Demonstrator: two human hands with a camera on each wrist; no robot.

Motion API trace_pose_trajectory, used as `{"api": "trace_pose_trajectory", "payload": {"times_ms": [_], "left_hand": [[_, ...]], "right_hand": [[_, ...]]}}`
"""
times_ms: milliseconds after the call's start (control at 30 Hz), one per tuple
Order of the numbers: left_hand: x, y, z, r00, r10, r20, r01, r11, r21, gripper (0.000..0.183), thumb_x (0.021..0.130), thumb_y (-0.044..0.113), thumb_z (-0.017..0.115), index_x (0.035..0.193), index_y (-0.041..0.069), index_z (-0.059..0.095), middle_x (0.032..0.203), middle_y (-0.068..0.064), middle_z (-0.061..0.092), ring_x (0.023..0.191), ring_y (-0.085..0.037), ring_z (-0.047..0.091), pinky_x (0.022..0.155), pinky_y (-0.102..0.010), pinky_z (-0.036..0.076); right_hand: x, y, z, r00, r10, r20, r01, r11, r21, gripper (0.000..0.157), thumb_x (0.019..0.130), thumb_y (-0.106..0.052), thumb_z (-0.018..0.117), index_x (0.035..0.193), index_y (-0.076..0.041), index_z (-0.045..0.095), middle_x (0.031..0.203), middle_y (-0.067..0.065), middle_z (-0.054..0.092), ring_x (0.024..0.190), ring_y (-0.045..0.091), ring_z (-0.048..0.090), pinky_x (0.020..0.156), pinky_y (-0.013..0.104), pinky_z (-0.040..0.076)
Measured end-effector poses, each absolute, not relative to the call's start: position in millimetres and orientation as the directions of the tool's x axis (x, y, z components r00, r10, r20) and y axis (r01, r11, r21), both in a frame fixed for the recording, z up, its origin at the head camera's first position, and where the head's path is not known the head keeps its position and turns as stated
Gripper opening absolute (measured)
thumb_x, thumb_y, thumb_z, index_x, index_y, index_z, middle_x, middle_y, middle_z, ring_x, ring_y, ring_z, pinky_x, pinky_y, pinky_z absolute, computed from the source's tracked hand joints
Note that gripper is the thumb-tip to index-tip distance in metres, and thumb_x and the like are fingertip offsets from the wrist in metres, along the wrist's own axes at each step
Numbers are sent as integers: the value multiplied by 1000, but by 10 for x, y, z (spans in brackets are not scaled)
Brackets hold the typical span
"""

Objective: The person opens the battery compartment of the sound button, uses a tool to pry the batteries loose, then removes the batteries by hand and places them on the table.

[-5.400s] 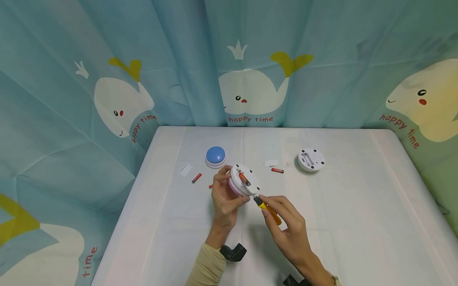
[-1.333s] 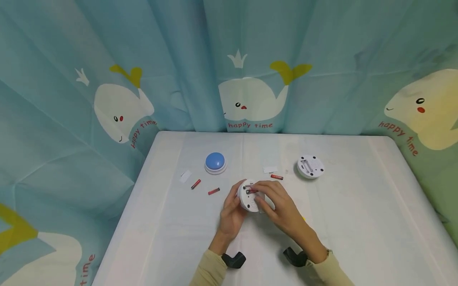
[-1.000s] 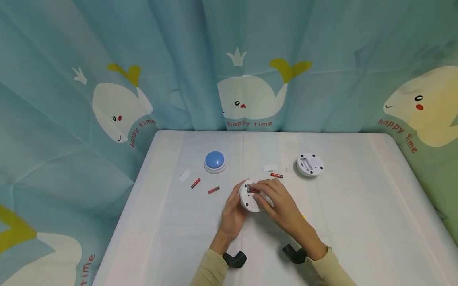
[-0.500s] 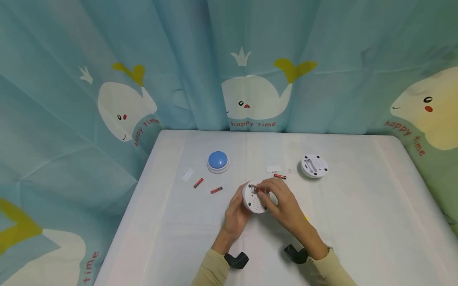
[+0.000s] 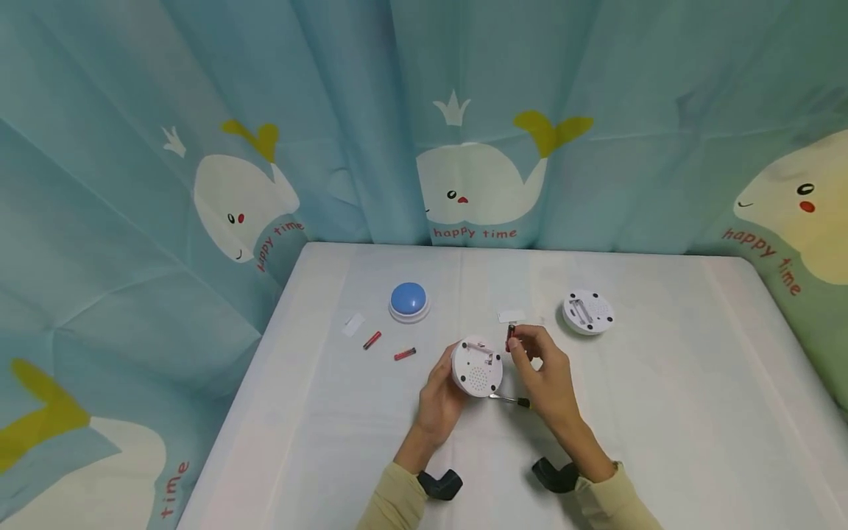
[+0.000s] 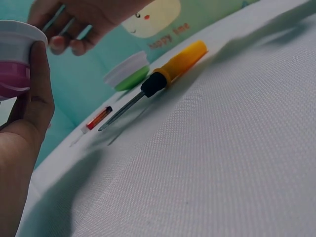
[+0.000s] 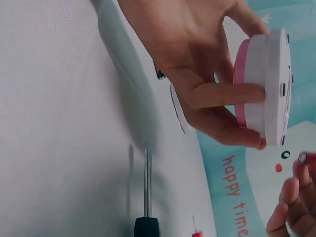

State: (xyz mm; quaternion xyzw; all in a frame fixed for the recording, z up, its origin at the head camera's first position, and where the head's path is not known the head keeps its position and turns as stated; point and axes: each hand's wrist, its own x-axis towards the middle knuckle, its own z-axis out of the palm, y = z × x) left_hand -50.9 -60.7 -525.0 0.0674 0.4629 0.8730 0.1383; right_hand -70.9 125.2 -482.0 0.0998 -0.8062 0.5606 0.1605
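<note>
My left hand (image 5: 439, 405) grips a white push button (image 5: 477, 377) with a pink band, its underside turned up. The uncovered battery compartment (image 5: 480, 350) faces the head camera. Just to its right, my right hand (image 5: 548, 379) pinches a small red-and-black battery (image 5: 511, 335) between thumb and fingers, apart from the button; its metal end shows in the right wrist view. Below the right hand a screwdriver (image 6: 185, 58) with a yellow handle and black collar lies on the table, its shaft (image 7: 147, 182) pointing toward the left hand.
A blue-topped button (image 5: 408, 300) stands at the back left. Near it lie a white cover (image 5: 354, 324) and two batteries (image 5: 405, 354). Another white cover (image 5: 511, 316) lies behind my right hand. An upturned white-and-green button (image 5: 588, 312) rests at the back right.
The screwdriver that my right hand held is now down on the table. My right hand has drawn a battery away from the compartment, to the right. My left hand still holds the button.
</note>
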Motion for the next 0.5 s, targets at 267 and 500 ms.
{"api": "trace_pose_trajectory", "payload": {"times_ms": [267,500], "left_hand": [[-518,-598,-5258,-951,307,-15,-185,-533,826,49,107,33,25,149,20,47,147,4,49,140,-15,41,120,-34,33],[-512,-612,-5260,-953,301,-18,-180,-520,835,50,107,32,24,150,19,46,148,4,50,142,-14,43,120,-33,34]], "right_hand": [[-777,1412,-4831,-978,120,172,-108,414,-904,19,105,-19,62,121,-9,67,100,8,75,82,16,65,73,15,45],[-882,1625,-4872,-993,73,95,-44,513,-857,26,107,-27,60,121,-7,68,102,10,73,80,11,62,71,16,45]]}}
